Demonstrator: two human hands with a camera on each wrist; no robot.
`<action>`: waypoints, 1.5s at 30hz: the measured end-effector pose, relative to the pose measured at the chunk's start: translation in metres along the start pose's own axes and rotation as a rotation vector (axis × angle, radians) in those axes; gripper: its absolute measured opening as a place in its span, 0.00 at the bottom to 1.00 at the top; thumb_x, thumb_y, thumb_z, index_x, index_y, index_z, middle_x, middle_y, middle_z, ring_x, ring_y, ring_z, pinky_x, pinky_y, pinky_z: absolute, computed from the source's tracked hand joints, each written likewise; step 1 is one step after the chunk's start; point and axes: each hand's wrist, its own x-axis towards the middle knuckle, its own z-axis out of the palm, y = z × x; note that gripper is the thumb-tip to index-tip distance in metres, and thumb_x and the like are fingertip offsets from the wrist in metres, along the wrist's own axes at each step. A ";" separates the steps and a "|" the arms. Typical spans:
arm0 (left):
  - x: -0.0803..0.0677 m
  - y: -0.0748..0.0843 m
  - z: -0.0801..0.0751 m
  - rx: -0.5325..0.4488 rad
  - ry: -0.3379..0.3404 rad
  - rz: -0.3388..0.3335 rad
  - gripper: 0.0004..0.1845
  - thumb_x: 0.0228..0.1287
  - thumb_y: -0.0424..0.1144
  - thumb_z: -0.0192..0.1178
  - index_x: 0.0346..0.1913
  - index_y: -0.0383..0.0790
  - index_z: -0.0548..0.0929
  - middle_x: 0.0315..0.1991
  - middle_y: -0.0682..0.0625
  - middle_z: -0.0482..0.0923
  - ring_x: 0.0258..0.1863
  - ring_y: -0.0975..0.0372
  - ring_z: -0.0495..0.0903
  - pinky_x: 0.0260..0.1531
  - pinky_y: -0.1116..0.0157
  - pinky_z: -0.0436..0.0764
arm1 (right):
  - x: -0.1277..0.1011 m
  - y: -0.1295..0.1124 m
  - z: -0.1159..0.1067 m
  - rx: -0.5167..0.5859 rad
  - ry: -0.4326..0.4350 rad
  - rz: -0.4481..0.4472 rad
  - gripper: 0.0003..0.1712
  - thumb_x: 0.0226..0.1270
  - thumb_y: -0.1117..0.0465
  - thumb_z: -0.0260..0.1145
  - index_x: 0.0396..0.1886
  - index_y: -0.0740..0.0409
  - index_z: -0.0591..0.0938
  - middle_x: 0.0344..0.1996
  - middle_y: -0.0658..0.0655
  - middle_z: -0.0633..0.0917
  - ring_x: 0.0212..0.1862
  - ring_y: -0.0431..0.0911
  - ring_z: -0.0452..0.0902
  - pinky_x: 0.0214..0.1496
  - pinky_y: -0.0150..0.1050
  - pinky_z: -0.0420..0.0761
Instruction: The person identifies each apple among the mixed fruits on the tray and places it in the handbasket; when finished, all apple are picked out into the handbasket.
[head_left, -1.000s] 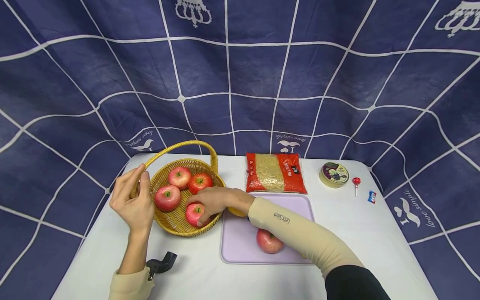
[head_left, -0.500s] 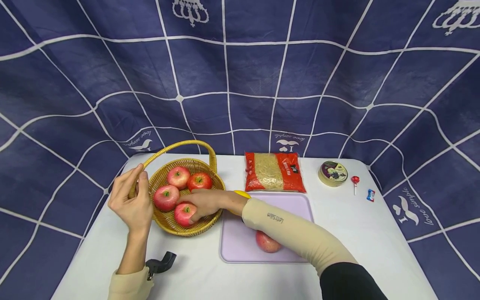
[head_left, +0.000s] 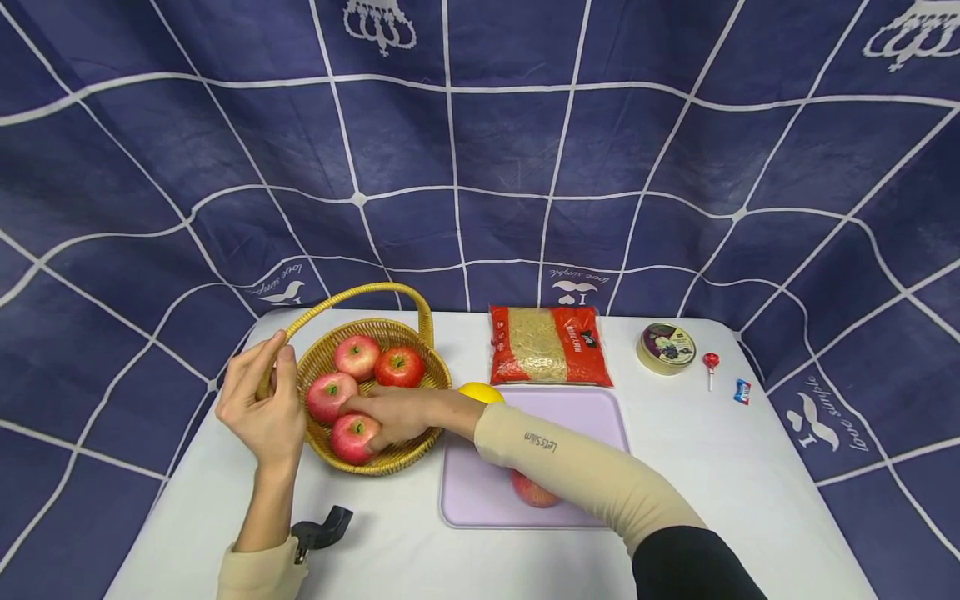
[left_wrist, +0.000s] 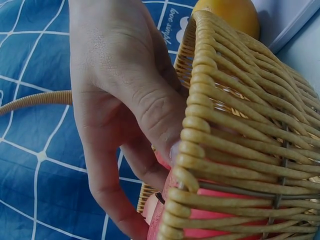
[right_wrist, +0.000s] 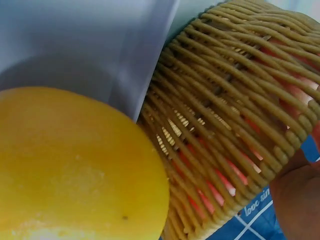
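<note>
My left hand pinches the arched handle of a yellow wicker basket between thumb and fingers. Inside the basket lie several red apples. My right hand reaches over its right rim, fingers and thumb around the front apple. In the left wrist view the right hand curls over the woven rim, its thumb tip beside the apple. The right wrist view catches only part of that hand at the lower right. A second apple touches or nearly touches its fingertips.
Right of the basket is a lilac tray with a yellow fruit at its corner and an apple partly under my right forearm. Behind lie a red grain bag, a round tin, a lollipop and a small wrapped sweet.
My right hand has moved left inside the basket with the front apple, bringing it near the left apple. More of the yellow fruit shows now. The left hand stays on the handle.
</note>
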 end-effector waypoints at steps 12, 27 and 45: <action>0.000 0.002 0.001 0.010 0.003 0.006 0.06 0.57 0.22 0.67 0.38 0.25 0.89 0.33 0.38 0.85 0.26 0.68 0.68 0.26 0.78 0.63 | -0.006 0.003 0.000 0.026 0.016 0.028 0.39 0.64 0.50 0.71 0.74 0.35 0.66 0.55 0.44 0.76 0.54 0.35 0.68 0.56 0.27 0.69; -0.001 0.001 0.001 0.020 -0.007 0.004 0.06 0.57 0.23 0.67 0.38 0.26 0.90 0.33 0.38 0.85 0.26 0.68 0.69 0.25 0.77 0.63 | -0.048 0.015 -0.008 0.000 0.113 -0.034 0.36 0.66 0.50 0.71 0.73 0.41 0.70 0.60 0.52 0.77 0.60 0.39 0.70 0.65 0.30 0.69; 0.001 0.003 0.001 0.017 -0.008 -0.006 0.07 0.57 0.22 0.67 0.38 0.26 0.90 0.33 0.38 0.85 0.26 0.68 0.70 0.26 0.78 0.64 | -0.155 0.044 -0.022 0.147 0.240 0.003 0.29 0.64 0.46 0.73 0.64 0.41 0.79 0.47 0.49 0.80 0.45 0.44 0.77 0.48 0.33 0.79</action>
